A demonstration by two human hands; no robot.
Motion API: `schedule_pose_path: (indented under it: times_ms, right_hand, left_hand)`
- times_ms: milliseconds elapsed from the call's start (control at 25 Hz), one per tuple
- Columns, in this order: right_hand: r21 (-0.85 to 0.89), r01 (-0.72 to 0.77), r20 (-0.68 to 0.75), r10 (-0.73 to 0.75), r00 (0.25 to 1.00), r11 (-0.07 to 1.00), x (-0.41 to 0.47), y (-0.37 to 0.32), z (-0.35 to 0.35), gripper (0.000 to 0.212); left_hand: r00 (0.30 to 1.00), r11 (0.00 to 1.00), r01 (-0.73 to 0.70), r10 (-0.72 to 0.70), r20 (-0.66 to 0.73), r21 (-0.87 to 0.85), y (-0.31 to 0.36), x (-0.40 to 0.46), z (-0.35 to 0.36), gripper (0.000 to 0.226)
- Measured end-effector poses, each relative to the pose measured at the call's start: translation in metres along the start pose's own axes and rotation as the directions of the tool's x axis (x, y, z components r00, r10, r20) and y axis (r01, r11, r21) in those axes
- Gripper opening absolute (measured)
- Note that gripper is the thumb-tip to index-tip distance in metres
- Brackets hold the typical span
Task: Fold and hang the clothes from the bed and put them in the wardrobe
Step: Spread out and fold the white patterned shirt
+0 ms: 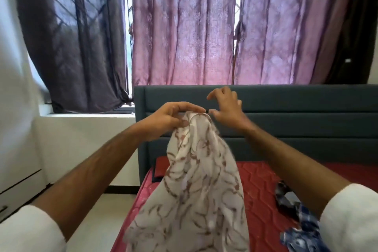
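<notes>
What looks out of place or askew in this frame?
The dark curtain is bunched and pulled sideways onto the sill. A blue patterned garment lies crumpled on the red mattress. The left hand pinches the printed cloth; the right hand hovers beside it, holding nothing.

The printed garment (194,186) looks like thin, soft cloth, matt, white with brown swirly lines, and it drapes in loose folds where the left hand (169,120) pinches its top. The mattress (259,186) is red quilted fabric with a stitched zigzag pattern and a slight sheen. The headboard (286,120) is upholstered in matt teal cloth, smooth, with padded horizontal bands. The curtains (184,26) are thin woven cloth, semi-sheer, the pink ones with a faint textured pattern, the grey one plainer. The blue checked clothes (302,229) look like crumpled cotton. Both sleeves are fuzzy white cloth.
</notes>
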State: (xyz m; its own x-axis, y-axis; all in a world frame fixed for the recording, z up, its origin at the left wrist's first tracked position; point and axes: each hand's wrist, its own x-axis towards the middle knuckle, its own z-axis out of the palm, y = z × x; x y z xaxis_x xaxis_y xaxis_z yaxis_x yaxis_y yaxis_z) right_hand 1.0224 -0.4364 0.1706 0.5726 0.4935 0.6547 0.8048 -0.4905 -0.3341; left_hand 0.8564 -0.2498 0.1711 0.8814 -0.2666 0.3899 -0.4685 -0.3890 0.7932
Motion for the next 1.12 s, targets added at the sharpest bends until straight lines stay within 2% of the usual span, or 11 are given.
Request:
schedule_pose_path:
  times_ms: [40,160,240,320,360,440,520,640,800,960,1120]
  right_hand:
    - [-0.055,0.067,-0.112,-0.073,0.991,0.996,-0.007,-0.006,0.004,0.027]
    - [0.326,0.24,-0.255,-0.16,0.954,0.915,-0.035,-0.038,-0.002,0.006]
    - [0.361,0.223,-0.142,-0.183,0.973,0.905,-0.053,-0.058,-0.002,0.018]
    - [0.381,0.075,0.084,-0.116,0.99,0.922,-0.062,-0.071,0.004,0.034]
    - [0.417,0.003,0.157,-0.076,0.985,0.909,-0.062,-0.074,0.008,0.04]
    - [0.502,-0.097,0.199,-0.006,0.98,0.86,-0.057,-0.079,0.012,0.042]
    - [0.546,-0.141,0.172,0.054,0.984,0.826,-0.048,-0.081,0.017,0.032]
    - [0.41,-0.091,0.07,0.068,0.995,0.907,-0.033,-0.081,0.013,0.003]
    - [-0.018,0.043,0.01,-0.043,0.999,0.999,-0.016,-0.058,-0.007,0.01]
    - [-0.062,0.19,-0.066,-0.194,0.979,0.98,0.0,-0.042,-0.038,0.01]
    - [-0.436,0.473,0.066,-0.498,0.865,0.765,0.019,-0.029,-0.065,0.011]
  left_hand:
    - [0.999,0.999,0.013,-0.016,-0.045,-0.049,-0.001,0.002,0.002,0.05]
    - [0.972,0.963,0.014,-0.076,-0.224,-0.268,-0.004,0.008,-0.002,0.066]
    - [0.914,0.965,-0.053,-0.057,-0.402,-0.257,-0.004,0.016,-0.006,0.064]
    - [0.83,0.991,-0.125,0.125,-0.543,0.037,0.0,0.022,-0.004,0.053]
    - [0.782,0.941,-0.134,0.292,-0.55,0.309,0.0,0.023,-0.003,0.05]
    - [0.738,0.652,-0.082,0.548,-0.393,0.754,-0.001,0.023,-0.002,0.038]
    - [0.705,0.432,0.008,0.637,-0.312,0.902,0.005,0.021,-0.007,0.019]
    - [0.642,0.26,0.221,0.687,-0.341,0.94,0.015,0.021,-0.027,0.023]
    - [0.71,0.174,0.311,0.61,-0.35,0.934,0.015,0.011,-0.048,0.014]
    - [0.866,0.248,0.183,0.417,-0.276,0.951,0.01,0.005,-0.056,0.022]
    - [0.936,-0.001,0.01,0.353,-0.009,1.0,0.012,0.011,-0.085,0.03]
